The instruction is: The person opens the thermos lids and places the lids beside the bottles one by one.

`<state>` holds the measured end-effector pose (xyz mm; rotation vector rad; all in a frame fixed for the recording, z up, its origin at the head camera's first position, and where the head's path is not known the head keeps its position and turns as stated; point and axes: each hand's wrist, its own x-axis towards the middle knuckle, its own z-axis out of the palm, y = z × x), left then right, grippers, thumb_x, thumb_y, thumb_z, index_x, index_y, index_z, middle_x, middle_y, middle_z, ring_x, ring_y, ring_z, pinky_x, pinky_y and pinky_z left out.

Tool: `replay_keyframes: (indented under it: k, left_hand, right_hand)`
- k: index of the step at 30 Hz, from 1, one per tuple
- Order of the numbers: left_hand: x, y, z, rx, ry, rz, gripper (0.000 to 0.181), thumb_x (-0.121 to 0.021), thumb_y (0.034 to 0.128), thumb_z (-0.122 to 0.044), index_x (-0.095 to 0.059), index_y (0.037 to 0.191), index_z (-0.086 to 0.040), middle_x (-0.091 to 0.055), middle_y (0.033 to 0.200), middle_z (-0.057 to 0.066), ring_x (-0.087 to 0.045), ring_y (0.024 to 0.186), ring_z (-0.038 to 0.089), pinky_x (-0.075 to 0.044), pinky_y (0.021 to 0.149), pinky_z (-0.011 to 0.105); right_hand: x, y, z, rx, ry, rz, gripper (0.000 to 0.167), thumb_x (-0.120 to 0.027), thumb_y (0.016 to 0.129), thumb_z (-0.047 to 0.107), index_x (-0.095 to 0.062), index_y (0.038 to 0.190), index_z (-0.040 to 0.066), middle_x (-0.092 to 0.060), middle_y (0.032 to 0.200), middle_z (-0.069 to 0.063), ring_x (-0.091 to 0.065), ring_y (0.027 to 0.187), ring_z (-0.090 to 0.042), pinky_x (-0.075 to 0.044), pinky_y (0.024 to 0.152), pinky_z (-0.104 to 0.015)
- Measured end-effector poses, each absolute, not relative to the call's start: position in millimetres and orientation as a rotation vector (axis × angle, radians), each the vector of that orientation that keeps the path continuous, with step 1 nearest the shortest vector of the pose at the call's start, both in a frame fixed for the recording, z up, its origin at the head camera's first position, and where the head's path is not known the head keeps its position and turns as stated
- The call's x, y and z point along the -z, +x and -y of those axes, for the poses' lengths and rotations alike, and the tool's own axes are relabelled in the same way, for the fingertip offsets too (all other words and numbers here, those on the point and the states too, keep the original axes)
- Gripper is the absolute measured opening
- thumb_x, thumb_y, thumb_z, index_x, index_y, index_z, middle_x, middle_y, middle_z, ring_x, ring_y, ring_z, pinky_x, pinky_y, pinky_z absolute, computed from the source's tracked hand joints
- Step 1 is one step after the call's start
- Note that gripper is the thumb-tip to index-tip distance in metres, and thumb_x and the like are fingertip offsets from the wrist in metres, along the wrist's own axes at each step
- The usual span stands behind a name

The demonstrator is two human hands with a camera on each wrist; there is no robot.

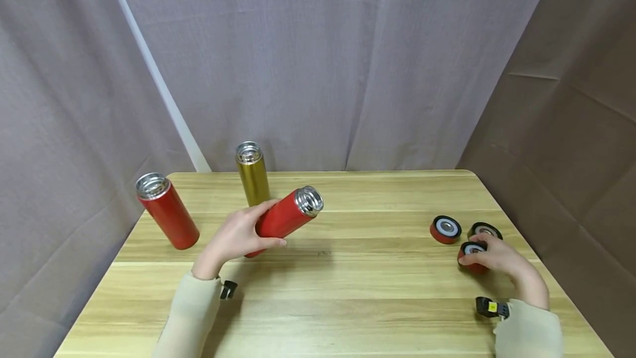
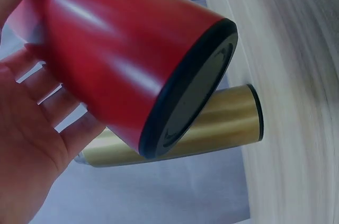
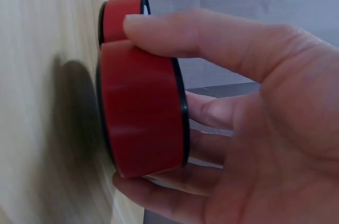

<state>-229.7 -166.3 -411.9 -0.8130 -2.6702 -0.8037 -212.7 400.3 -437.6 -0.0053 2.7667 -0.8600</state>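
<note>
My left hand (image 1: 240, 233) grips a red thermos bottle (image 1: 282, 217), tilted with its open steel mouth toward the right. In the left wrist view the black base of this red bottle (image 2: 127, 54) hangs in the air before a gold bottle (image 2: 222, 115). My right hand (image 1: 504, 261) pinches a red lid (image 3: 143, 110) between thumb and fingers at the table's right side. Whether this lid still touches the wood I cannot tell. Close to it lie a second red lid (image 1: 445, 230) and a gold lid (image 1: 486, 229), the latter partly hidden by my fingers.
Another red bottle (image 1: 171, 211) stands upright and uncapped at the left of the wooden table (image 1: 358, 291). Behind my left hand stands the uncapped gold bottle, its lower end partly covered. A grey curtain (image 1: 318, 70) hangs beyond the far edge, and a brown one (image 1: 571, 142) at the right.
</note>
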Motion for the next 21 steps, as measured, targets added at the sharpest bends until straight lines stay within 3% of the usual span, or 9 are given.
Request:
replay_keyframes:
  k: [14,21]
  left_hand:
    - [410.1,-228.8,168.7,0.775,-0.805,2.647,0.083,-0.090,0.0704,-0.048,-0.057,0.141,-0.020,-0.071,0.104,0.002,-0.064,0.083,0.015,-0.051,0.071,0.037]
    - [406.2,-226.6,172.9,0.910,-0.768,2.556,0.083,-0.092,0.0704,-0.039,-0.054,0.142,-0.018,-0.070,0.112,0.004,-0.066,0.088,0.019,-0.053,0.074,0.039]
  right_hand:
    - [447.0,-213.2,-393.8,0.793,-0.108,-2.793,0.076,-0.081,0.083,0.029,-0.044,0.131,-0.016,-0.053,0.121,-0.039,-0.052,0.111,-0.054,-0.044,0.089,-0.060]
    - [445.6,-210.9,-392.3,0.784,-0.119,-2.784,0.081,-0.076,0.088,0.041,-0.042,0.139,-0.012,-0.041,0.137,-0.044,-0.040,0.123,-0.063,-0.040,0.093,-0.067]
